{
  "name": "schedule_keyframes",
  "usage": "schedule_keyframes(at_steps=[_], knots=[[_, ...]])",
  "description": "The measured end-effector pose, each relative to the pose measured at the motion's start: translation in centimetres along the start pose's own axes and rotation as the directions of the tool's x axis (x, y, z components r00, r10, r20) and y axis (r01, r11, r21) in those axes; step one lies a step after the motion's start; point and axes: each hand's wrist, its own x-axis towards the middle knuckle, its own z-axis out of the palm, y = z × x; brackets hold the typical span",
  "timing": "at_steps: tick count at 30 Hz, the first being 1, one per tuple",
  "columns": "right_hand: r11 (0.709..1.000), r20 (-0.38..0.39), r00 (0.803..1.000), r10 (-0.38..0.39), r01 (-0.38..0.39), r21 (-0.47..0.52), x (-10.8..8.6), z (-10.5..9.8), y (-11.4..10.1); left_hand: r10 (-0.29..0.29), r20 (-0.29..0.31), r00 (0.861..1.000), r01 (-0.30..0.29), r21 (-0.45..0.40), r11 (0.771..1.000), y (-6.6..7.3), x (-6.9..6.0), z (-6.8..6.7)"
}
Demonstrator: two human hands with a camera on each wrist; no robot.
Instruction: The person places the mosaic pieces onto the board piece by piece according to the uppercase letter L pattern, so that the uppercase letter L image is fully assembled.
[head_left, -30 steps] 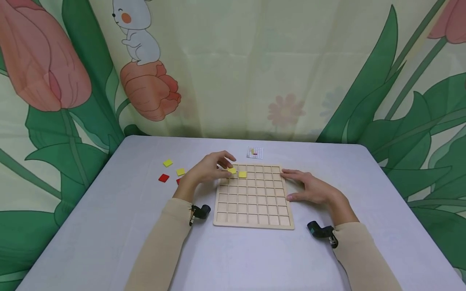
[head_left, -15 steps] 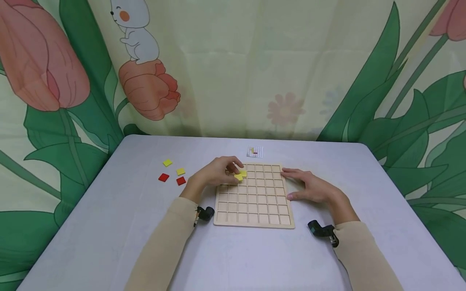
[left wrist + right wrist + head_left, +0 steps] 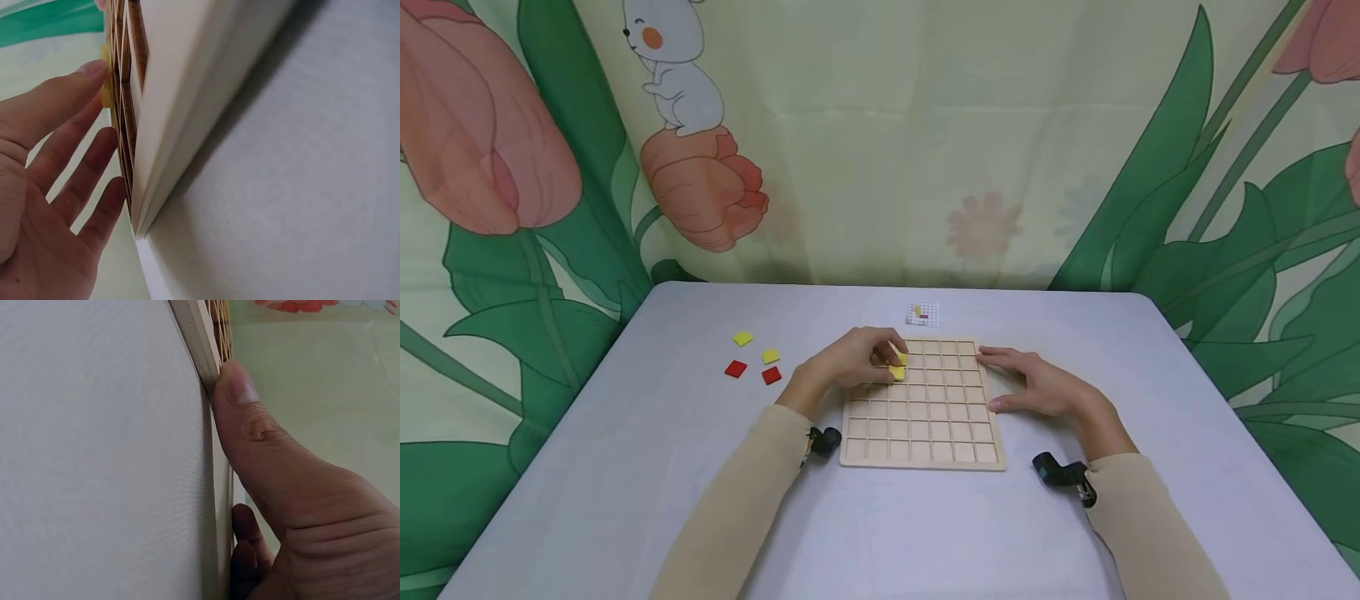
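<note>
One yellow tile (image 3: 897,373) partly behind fingers (image 3: 891,337)

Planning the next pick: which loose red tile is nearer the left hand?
The right red tile, directly below a yellow tile in the head view; the other red tile lies farther left, away from the left hand.

- left sleeve (image 3: 737,504) and right sleeve (image 3: 1150,529) are both plain tan, long, down to the wrists
- little black camera at each cuff: left camera (image 3: 826,442) shows a rounded end, right camera (image 3: 1060,472) is kinda bent with a silvery bit (image 3: 1086,493) at its base
- left hand (image 3: 859,360) and right hand (image 3: 1041,385) bare, right thumbnail (image 3: 240,389) looks pretty short
</note>
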Motion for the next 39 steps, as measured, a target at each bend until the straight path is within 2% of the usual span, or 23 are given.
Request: schedule_keyframes(at_steps=[5, 13, 24, 27, 30, 36, 39], knots=[[1.000, -0.003, 1.000, 0.007, -0.007, -0.009, -0.3, 0.0, 0.2, 0.002, -0.011, 1.000, -0.002, 0.013, 1.000, 0.1, 0.2, 0.2], [1.000, -0.010, 1.000, 0.012, -0.012, -0.018, -0.4, 0.1, 0.4, -0.020, 0.020, 1.000, 0.019, 0.025, 1.000, 0.2, 0.2, 0.2], [1.000, 0.003, 1.000, -0.008, 0.008, -0.024, -0.1, 0.2, 0.1, -0.046, -0.019, 0.999, 0.046, -0.013, 0.999, 0.4, -0.7, -0.5], [1.000, 0.004, 1.000, -0.010, 0.010, -0.018, -0.1, 0.2, 0.1, -0.048, -0.052, 0.997, 0.047, -0.012, 0.999, 0.1, -1.0, -0.8], [1.000, 0.006, 1.000, -0.013, 0.013, -0.016, 0.0, 0.2, 0.1, -0.020, -0.106, 0.994, 0.020, 0.004, 1.000, -0.3, -1.2, -1.1], [1.000, 0.013, 1.000, -0.008, 0.008, -0.017, 0.1, 0.1, 0.1, 0.080, -0.207, 0.975, -0.078, 0.019, 0.997, -1.2, -1.6, -2.2], [1.000, 0.010, 1.000, -0.005, 0.005, -0.017, 0.1, 0.0, 0.1, 0.095, -0.236, 0.967, -0.092, 0.023, 0.995, -1.7, -1.8, -2.8]])
